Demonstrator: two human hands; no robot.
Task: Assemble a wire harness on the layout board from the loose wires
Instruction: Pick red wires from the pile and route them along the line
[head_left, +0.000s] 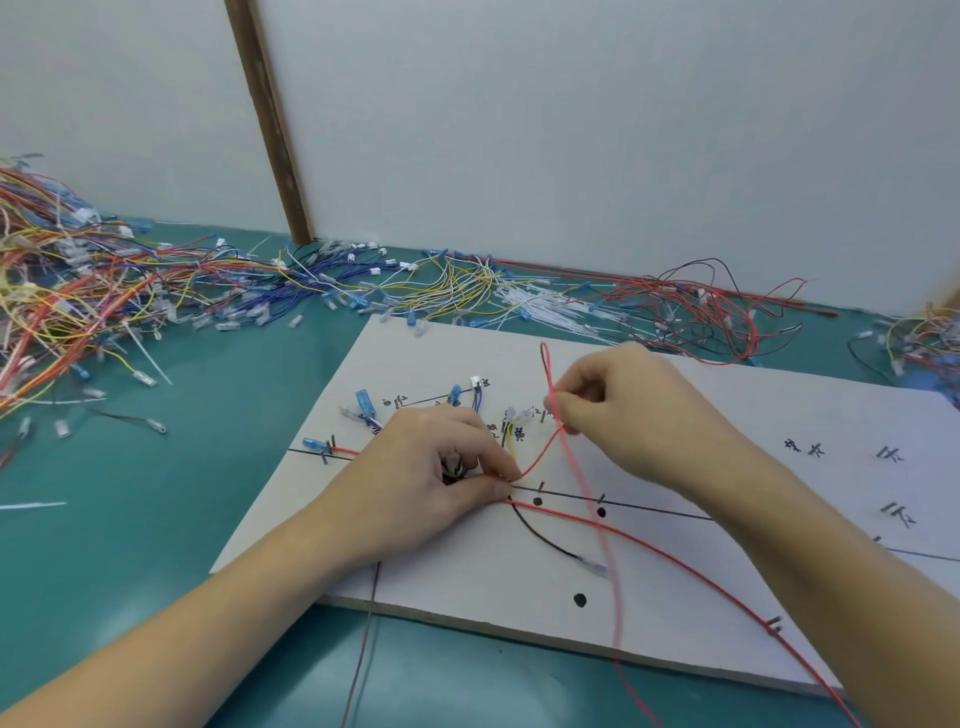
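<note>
A white layout board (467, 582) with black lines, dots and handwritten marks lies on the teal table. My left hand (441, 467) pinches a bundle of wires against the board where the lines meet. My right hand (618, 405) pinches a thin red wire (587, 483) that loops above the fingers and trails down off the board's front edge. A second red wire (675, 558) runs from the left-hand pinch toward the lower right. A black wire (545, 540) with a clear terminal curves below. Blue-terminal wires (366, 402) lie on the board's left part.
Heaps of loose coloured wires cover the table: a big orange, yellow and blue pile (78, 291) at the left, blue, yellow and white ones (441, 286) along the wall, red and black ones (717, 312) at the right. A grey wire (363, 649) hangs off the board's front.
</note>
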